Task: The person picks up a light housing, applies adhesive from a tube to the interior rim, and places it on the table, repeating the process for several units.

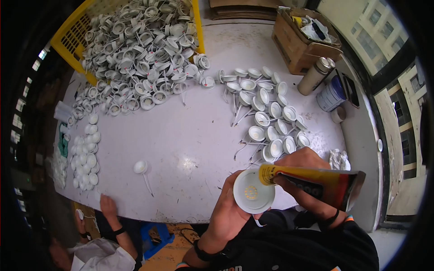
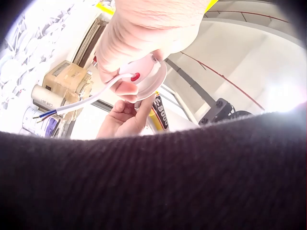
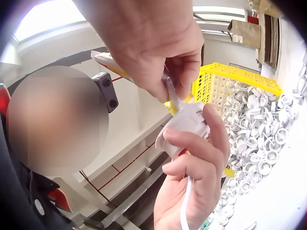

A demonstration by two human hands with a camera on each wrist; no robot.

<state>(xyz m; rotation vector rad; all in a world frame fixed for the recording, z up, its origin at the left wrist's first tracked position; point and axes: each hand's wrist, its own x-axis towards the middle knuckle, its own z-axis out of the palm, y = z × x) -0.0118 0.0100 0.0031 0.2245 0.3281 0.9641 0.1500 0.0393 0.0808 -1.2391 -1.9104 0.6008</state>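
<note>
Above the near edge of the surface (image 1: 181, 131), the left hand (image 1: 226, 217) has its grip closed round a white lamp cup (image 1: 254, 193), bowl turned toward the head; the right hand (image 1: 307, 158), just beside it, grips a yellow-and-black tube (image 1: 325, 179). Tube's long axis runs rightward from the cup's rim; contact unclear. Wired cups (image 1: 275, 148) lie beyond, yellow crate (image 1: 197, 27) farther left

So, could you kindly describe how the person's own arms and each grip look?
Both the left grip and the right grip are bare. Each wrist wears a black band: the left wristband and the right wristband. The right sleeve is black with orange at its edge; of the left sleeve, an edge with orange shows.
</note>
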